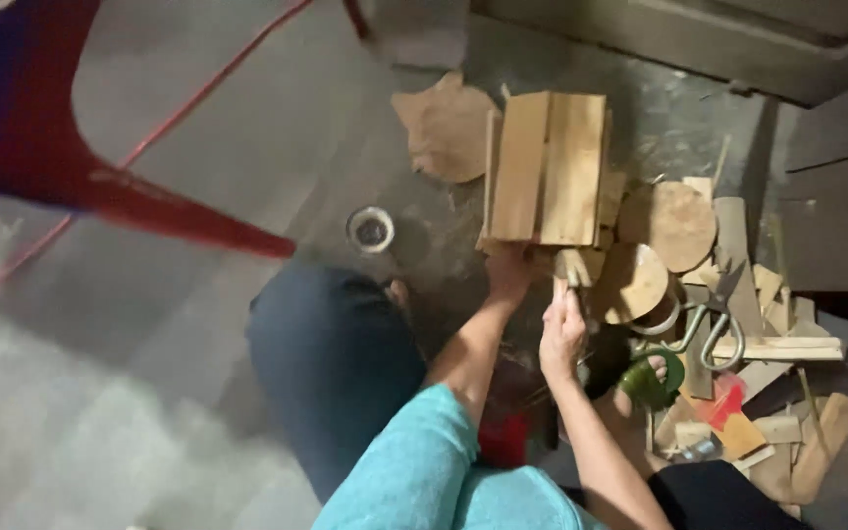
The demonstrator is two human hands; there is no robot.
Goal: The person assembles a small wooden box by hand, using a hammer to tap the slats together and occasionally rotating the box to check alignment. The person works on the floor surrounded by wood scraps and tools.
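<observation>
- Left hand is up against the bottom edge of the pale wooden slat box, fingers curled onto it like it's bracing the thing. The box sits on the grey concrete floor at about 12 o'clock from the hands.
- Right hand is closed around a small light wood piece, pinching it upright just under the box's lower right corner. Can't tell for sure if there's anything else in that grip.
- What could go wrong, my guess: the box looks like it's only propped by that one hand, so if the left hand slips it could tip onto the scrap pile. Also the grey metal scissors with green-ish handles lie blades-out at 3 o'clock, really near the right wrist, so an elbow swing could catch them.
- The clutter at 4 o'clock is loose offcuts, easy to knock about or lose a small piece in.
- Counts: one slat box, one pair of scissors, two round wooden discs at 2 o'clock (one partly hidden), one flat brown cardboard-like sheet at 11 o'clock, one small roll of tape at 10 o'clock, one green ring-shaped thing by the knee.
- Loose strips and blocks: too many and too overlapped to count properly.
- A red metal chair leg crosses the top left.
</observation>
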